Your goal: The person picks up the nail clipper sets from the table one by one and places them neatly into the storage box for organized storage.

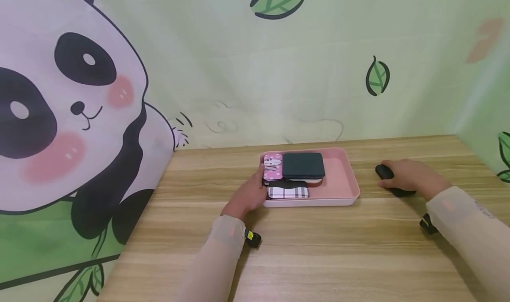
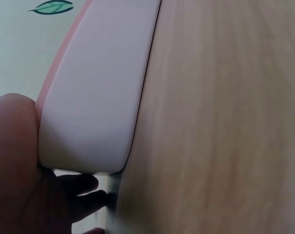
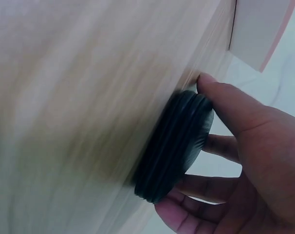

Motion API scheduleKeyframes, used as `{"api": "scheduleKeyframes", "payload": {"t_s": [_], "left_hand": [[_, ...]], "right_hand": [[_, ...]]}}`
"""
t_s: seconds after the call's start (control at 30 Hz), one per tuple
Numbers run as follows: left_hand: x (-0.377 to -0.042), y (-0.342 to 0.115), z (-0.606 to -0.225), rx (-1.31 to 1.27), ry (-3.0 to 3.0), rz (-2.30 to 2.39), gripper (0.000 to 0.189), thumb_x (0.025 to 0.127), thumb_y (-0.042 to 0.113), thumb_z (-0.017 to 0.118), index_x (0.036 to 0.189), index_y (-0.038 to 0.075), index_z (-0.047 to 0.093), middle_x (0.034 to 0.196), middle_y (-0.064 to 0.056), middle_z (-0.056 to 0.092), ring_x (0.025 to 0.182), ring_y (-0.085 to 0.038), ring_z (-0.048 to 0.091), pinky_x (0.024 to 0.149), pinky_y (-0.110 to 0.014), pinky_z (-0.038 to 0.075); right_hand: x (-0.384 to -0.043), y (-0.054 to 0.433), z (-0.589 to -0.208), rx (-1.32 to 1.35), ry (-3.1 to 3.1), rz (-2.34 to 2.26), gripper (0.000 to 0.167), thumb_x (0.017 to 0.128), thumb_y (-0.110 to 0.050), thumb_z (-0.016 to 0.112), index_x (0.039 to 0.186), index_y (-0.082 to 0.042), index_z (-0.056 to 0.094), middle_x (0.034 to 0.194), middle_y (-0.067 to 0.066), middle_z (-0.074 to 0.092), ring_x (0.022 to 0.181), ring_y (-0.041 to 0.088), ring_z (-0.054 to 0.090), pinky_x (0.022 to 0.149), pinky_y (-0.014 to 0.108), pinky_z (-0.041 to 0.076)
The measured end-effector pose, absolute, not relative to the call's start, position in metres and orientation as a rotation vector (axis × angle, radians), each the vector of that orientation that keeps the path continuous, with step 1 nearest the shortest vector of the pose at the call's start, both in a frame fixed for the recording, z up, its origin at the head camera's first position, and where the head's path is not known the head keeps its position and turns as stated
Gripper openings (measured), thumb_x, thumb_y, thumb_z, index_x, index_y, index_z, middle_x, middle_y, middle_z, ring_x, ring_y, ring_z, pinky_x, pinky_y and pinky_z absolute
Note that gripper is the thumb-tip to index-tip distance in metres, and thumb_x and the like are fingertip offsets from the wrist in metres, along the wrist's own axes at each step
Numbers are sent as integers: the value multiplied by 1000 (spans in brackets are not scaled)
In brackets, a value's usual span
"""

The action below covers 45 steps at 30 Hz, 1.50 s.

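Note:
A shallow pink tray (image 1: 338,178) with a white outside stands on the wooden table. My left hand (image 1: 249,193) grips its left end, the thumb at the rim and the fingers round the outer wall. Inside, toward the left, lie a pink case with a cartoon animal (image 1: 272,167), a dark wallet-like item (image 1: 303,164) on top of a paler one, and a plaid pouch with a black top (image 1: 288,192). Right of the tray, my right hand (image 1: 406,176) holds a black oblong item with ridged sides (image 3: 172,146) close to the tabletop, between thumb and fingers.
The wooden table (image 1: 311,253) ends at a cloth backdrop (image 1: 247,71) printed with leaves and a large panda at left. More cloth (image 1: 490,116) hangs at the right. A small black device (image 1: 253,239) sits at my left wrist, another (image 1: 428,224) at the right.

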<state>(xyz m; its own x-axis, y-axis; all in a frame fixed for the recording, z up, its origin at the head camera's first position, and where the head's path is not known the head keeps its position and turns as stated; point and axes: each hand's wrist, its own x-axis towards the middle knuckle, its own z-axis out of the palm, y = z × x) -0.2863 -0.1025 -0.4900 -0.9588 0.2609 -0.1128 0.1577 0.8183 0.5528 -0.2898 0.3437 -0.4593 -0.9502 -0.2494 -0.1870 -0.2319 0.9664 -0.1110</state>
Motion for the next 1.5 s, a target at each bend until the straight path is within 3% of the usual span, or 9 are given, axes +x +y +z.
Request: {"api": "scheduleKeyframes", "payload": {"t_s": [0.43,0.8,1.27,1.5], "left_hand": [[-287,-102,-490,306,2798,844,69,101,26,35,163,22,4,168,-1,17,152,-17,21,123,-40,20],[-287,-102,-491,307,2785,852,69,102,27,34,163,22,2,169,0,15,152,-17,22,123,-40,19],[-287,-105,-489,296,2768,896,70,102,28,37,163,23,2,169,1,14,149,-16,28,123,-42,19],[-289,-106,-491,339,2762,906,72,101,26,38,162,22,0,168,-1,14,151,-17,24,123,-42,19]], "right_hand": [[-296,345,-450,-360,2985,-115,76,90,-46,65,136,13,49,112,36,62,95,43,63,77,56,51],[-305,330,-425,-331,3032,-174,79,90,-54,62,140,5,50,125,34,60,100,41,61,81,57,50],[-309,278,-394,-340,3046,-239,80,90,-57,61,142,2,49,119,30,62,93,37,59,77,53,51],[-313,264,-393,-361,3044,-239,84,89,-62,59,144,1,48,119,30,62,93,37,60,78,54,52]]}}
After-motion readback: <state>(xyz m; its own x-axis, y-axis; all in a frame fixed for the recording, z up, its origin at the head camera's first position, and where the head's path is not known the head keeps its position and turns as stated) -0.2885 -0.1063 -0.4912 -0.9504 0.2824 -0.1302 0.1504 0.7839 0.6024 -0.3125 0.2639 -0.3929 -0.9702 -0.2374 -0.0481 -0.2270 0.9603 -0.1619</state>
